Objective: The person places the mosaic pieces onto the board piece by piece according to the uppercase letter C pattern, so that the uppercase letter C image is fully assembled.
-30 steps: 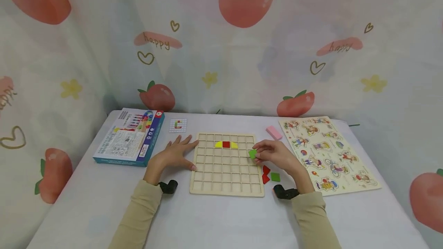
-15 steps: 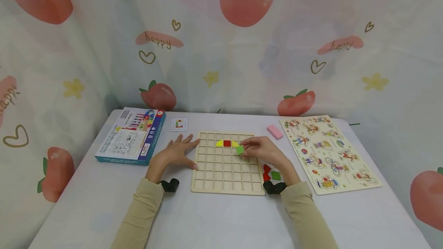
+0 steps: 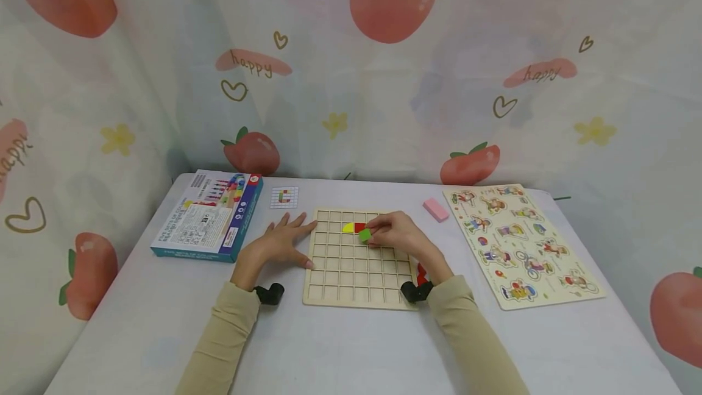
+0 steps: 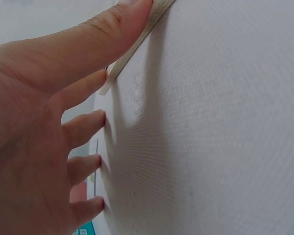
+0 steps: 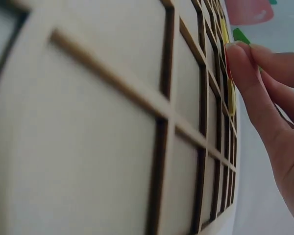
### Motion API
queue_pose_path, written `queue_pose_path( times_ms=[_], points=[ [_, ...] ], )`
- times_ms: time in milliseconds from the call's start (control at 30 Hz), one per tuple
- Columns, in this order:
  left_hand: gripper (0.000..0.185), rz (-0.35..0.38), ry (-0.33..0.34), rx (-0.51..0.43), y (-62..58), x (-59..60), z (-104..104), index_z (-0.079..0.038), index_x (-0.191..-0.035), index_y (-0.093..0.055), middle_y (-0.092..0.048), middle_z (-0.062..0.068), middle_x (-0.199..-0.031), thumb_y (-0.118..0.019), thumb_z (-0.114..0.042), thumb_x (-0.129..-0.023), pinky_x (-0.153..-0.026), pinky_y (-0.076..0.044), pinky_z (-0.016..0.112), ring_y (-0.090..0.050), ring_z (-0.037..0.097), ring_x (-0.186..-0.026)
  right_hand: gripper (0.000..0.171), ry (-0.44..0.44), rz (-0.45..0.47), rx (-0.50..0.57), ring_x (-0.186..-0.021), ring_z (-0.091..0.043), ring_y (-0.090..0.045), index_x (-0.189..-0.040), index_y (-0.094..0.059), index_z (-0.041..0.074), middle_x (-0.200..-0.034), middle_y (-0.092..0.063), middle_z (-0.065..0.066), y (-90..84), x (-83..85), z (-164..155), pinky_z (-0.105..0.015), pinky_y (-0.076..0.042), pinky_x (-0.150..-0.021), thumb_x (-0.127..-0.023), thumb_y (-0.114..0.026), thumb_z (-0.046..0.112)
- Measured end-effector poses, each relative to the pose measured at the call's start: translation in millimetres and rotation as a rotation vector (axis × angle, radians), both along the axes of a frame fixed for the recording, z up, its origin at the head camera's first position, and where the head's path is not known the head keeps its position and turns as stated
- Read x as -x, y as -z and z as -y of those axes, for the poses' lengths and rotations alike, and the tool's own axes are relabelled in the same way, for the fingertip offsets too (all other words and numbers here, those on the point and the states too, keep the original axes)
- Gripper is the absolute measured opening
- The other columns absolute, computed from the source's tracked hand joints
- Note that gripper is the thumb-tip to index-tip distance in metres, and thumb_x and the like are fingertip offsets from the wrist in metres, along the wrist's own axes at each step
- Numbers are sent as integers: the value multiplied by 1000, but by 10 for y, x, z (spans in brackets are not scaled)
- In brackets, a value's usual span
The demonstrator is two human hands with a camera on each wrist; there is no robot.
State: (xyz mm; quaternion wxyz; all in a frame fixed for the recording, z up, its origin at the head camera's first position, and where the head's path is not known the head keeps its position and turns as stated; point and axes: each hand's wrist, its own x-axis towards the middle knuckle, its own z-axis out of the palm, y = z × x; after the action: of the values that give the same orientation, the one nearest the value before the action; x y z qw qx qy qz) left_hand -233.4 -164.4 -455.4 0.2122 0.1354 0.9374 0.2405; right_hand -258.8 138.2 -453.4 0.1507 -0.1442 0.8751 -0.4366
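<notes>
A wooden grid board lies on the table. Along its left edge my left hand rests with fingers spread; in the left wrist view the thumb touches the board's rim. My right hand pinches a green square tile between thumb and fingers, tilted above the upper middle of the grid. Just behind it a yellow curved tile and a red square tile sit in an upper row. The right wrist view also shows a yellow tile there, which the hand hides in the head view.
Red tiles lie by the board's right edge, partly behind the right wrist. Behind the board are a small pattern card and a pink block. A boxed set lies left, a picture puzzle board right.
My right hand has carried the green tile leftward from the board's right edge to the upper middle of the grid. My left hand has stayed at the left edge.
</notes>
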Motion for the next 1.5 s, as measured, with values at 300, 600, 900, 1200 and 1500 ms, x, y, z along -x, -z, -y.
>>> queue_pose_path(
  times_ms=[300,600,900,1200,1500],
  points=[
    [98,14,-11,-7,-22,-11,-7,-25,-162,-34,-13,9,-174,-86,-40,-81,-126,5,66,7,43,-159,28,-30,-36,-61,-89,-14,-70,-111,-77,1,-99,-77,-8,1,34,205,-30,-57,-84,-85,-82,10],
    [98,19,-18,-10,-13,-2,-20,-25,-162,-34,-13,9,-174,-87,-40,-81,-125,5,67,6,44,-159,27,-52,-86,-150,-85,-14,-67,-109,-77,1,-97,-76,-6,-29,30,362,-30,-57,-80,-85,-84,12],
    [98,20,-3,-7,-28,-2,-11,-23,-162,-34,-12,10,-173,-87,-40,-81,-125,5,67,7,45,-159,23,-104,-149,-210,-80,-13,-65,-104,-77,-1,-88,-74,-5,-23,41,438,-30,-57,-79,-84,-84,8],
    [98,28,-10,-11,-45,-19,-23,-24,-162,-34,-12,10,-174,-87,-39,-81,-125,6,66,7,44,-159,22,-139,-139,-213,-81,-12,-63,-107,-76,1,-89,-72,-4,-40,9,410,-29,-56,-79,-86,-81,3],
    [99,-5,1,1,-26,-15,-12,-22,-162,-35,-15,13,-173,-88,-40,-79,-125,2,69,3,47,-158,18,-193,-155,-160,-92,-14,-68,-110,-76,4,-101,-76,-4,-68,-12,207,-33,-58,-87,-92,-74,6]
  ],
)
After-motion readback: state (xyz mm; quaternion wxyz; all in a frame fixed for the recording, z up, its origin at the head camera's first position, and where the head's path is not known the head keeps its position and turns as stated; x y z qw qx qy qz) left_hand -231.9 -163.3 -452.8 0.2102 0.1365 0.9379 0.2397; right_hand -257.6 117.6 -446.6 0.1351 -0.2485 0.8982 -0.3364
